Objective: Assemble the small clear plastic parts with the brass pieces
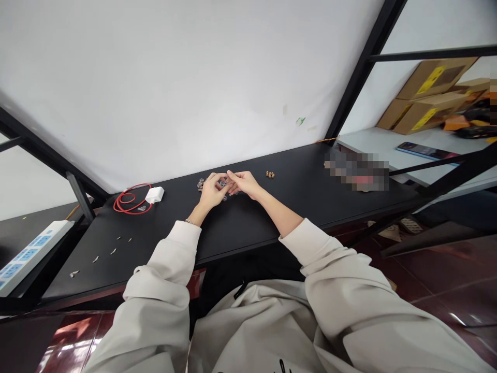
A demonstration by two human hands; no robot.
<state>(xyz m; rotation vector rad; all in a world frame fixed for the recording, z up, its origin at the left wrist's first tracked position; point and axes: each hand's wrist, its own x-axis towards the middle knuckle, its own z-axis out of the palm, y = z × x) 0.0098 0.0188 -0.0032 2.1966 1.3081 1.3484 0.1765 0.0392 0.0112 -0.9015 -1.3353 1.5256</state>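
Note:
My left hand and my right hand meet over the black table, their fingers curled and pressed together at the tips. Whatever they pinch is too small to name. Small clear, shiny pieces show between the hands, but I cannot tell whether they are held or lie on the table. More clear and brownish pieces lie just left of my left hand. To the right of my right hand sits a little cluster of tan pieces.
A white charger with a coiled red cable lies to the left. Several small metal bits are scattered at the table's left front. A power strip is at far left. Cardboard boxes and a phone occupy a right-hand surface.

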